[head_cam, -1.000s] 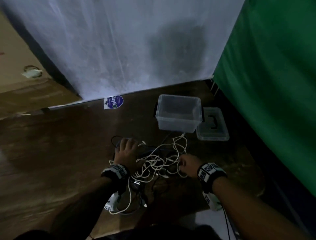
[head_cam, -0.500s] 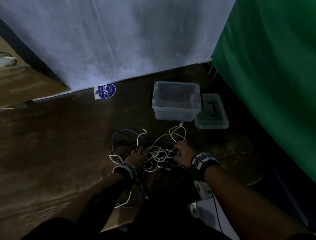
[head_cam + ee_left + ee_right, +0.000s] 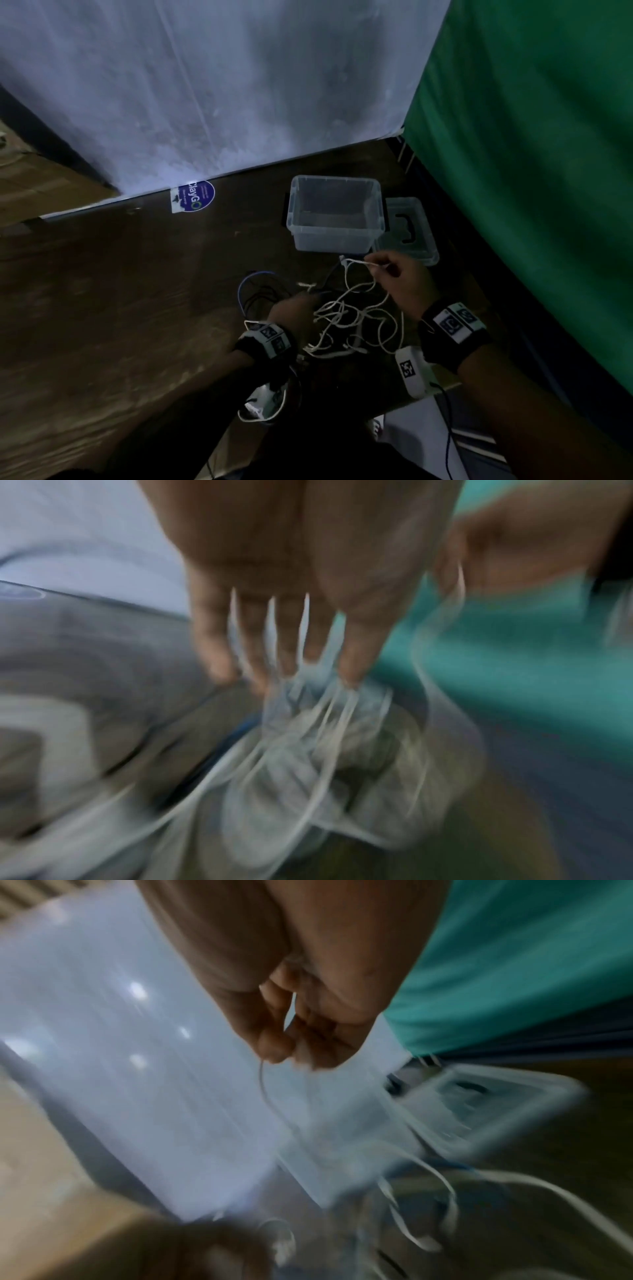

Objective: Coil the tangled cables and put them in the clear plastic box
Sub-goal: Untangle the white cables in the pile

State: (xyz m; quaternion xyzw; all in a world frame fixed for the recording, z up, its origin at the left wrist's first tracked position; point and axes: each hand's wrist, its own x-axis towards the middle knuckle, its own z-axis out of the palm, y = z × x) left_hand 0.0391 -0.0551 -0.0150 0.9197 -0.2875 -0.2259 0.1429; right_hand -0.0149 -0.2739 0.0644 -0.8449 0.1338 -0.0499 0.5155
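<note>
A tangle of white cables (image 3: 346, 318) with blue and black ones (image 3: 255, 291) lies on the dark wooden table (image 3: 137, 308), in front of the clear plastic box (image 3: 334, 212), which stands open. My right hand (image 3: 399, 277) is lifted above the pile and pinches a thin white cable (image 3: 265, 1091) between thumb and fingers; its plug end (image 3: 344, 261) hangs near the box's front. My left hand (image 3: 294, 313) rests on the pile's left side with straight fingers (image 3: 253, 642) pointing down into the white cables (image 3: 308, 750). Both wrist views are blurred.
The box's clear lid (image 3: 409, 229) lies flat just right of the box. A green cloth (image 3: 531, 171) hangs along the right side, a white sheet (image 3: 222, 85) at the back. A round blue sticker (image 3: 196, 196) marks the table's far edge. The table's near edge runs under my arms.
My right hand has risen from the pile toward the box, pulling one white cable up with it. My left hand has stayed on the tangle's left side.
</note>
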